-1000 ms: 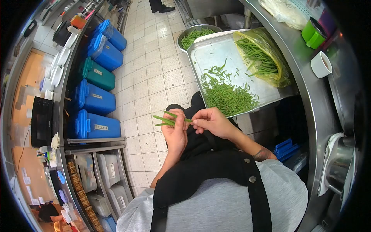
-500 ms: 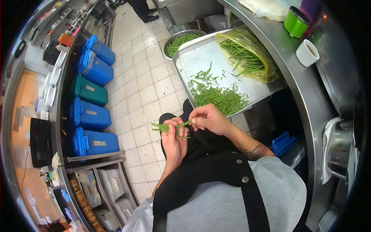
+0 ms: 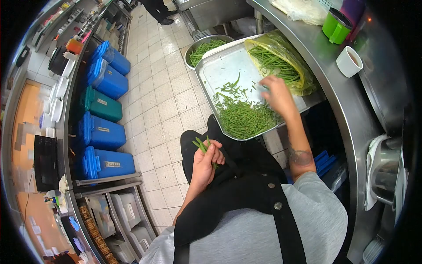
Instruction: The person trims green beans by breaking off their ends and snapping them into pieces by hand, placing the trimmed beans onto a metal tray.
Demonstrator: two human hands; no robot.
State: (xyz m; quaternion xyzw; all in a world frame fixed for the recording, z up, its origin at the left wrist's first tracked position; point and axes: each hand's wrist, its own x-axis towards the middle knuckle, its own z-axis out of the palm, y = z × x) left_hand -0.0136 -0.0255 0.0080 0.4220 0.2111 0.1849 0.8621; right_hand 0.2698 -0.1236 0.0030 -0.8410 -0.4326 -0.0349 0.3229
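Observation:
My left hand [image 3: 206, 163] is closed around a small bunch of green beans [image 3: 201, 145], whose tips stick out past the thumb, over my lap. My right hand [image 3: 278, 97] is over the metal tray [image 3: 226, 66], close to the open mouth of a yellow plastic bag [image 3: 306, 83]. Whole green beans [image 3: 276, 65] fill that bag. Motion smears the right fingers, so I cannot make out whether they hold anything. Below that hand, a heap of short cut bean pieces [image 3: 241, 119] lies at the tray's near end, with loose bits scattered beyond it.
A round metal bowl [image 3: 188, 60] of green beans stands past the tray's left side. Along the right runs a steel counter [image 3: 327, 66] with a green cup [image 3: 336, 27] and white cup [image 3: 350, 61]. Blue bins [image 3: 107, 130] line the left. Another person's legs [image 3: 156, 11] show far ahead.
My right hand has left the bean it was pinching by the left hand and reached forward to the bag. My left hand has drawn closed and turned its beans more upright.

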